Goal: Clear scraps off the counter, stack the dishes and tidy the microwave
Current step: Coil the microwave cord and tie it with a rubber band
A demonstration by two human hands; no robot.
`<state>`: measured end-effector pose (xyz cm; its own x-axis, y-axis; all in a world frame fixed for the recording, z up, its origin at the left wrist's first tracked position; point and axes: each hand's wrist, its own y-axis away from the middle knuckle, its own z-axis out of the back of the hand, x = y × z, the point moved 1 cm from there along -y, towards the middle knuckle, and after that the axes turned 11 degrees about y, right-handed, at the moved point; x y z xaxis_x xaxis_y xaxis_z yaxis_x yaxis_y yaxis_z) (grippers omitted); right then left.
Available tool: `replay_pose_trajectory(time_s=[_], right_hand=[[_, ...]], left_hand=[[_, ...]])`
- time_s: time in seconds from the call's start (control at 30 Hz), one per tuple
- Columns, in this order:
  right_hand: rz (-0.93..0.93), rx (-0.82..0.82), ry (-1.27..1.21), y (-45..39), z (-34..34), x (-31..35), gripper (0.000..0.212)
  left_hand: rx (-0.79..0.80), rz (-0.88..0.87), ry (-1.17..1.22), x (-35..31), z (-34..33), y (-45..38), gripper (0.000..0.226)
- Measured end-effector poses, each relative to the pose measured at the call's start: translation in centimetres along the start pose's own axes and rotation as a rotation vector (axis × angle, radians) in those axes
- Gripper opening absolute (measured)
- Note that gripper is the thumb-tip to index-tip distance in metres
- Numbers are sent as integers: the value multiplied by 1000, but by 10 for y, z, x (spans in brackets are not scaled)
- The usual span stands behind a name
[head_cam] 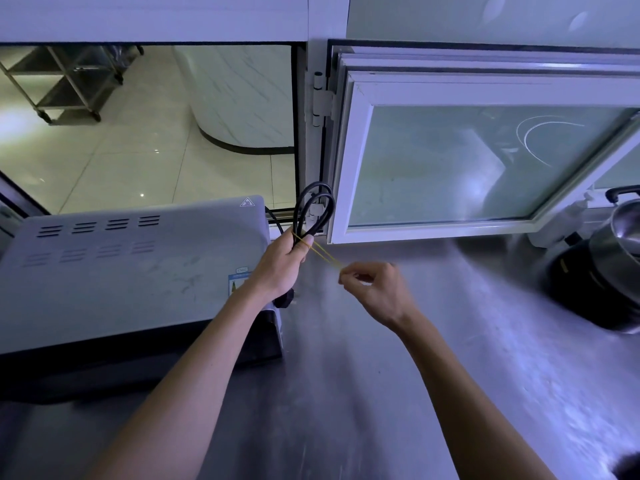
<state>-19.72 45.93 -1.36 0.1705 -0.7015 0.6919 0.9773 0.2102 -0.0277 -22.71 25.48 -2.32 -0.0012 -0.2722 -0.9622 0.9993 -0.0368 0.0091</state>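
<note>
Steel counter carrying grey microwave at left; hot-surface triangle on top, side label unreadable. Left hand gripping looped black cord beside microwave's right edge. Right hand pinching, stretching yellow rubber band off cord.

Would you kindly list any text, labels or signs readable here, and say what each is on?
No words are readable.
Hot-surface warning triangle, wavy lines and no words: on the microwave top, back right corner.
Blue-and-white sticker on the microwave's right edge, by the left hand: print too small and blurred.
</note>
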Motion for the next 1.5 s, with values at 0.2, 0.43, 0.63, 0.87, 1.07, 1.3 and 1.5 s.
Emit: replay_pose_trajectory(time_s=[0.2, 0.43, 0.63, 0.87, 1.07, 1.3, 1.5], right_hand=[[185, -127, -67, 13, 2, 24, 13], [334, -294, -53, 15, 2, 42, 13], [353, -191, -282, 14, 1, 45, 16], [258, 81, -506, 1, -2, 45, 42], [273, 338, -527, -7, 4, 43, 32], [204, 366, -796, -5, 5, 44, 58], [-112, 84, -1375, 11, -33, 42, 69]], left_hand=[[7, -3, 5, 2, 0, -3, 37], [31, -4, 36, 2, -1, -2, 29], [56, 7, -6, 3, -2, -1, 32], [171, 17, 22, 0, -3, -3, 43], [189, -54, 5, -7, -8, 0, 34], [130, -39, 2, -4, -4, 2, 33], [-49, 75, 179, 6, -4, -5, 24]])
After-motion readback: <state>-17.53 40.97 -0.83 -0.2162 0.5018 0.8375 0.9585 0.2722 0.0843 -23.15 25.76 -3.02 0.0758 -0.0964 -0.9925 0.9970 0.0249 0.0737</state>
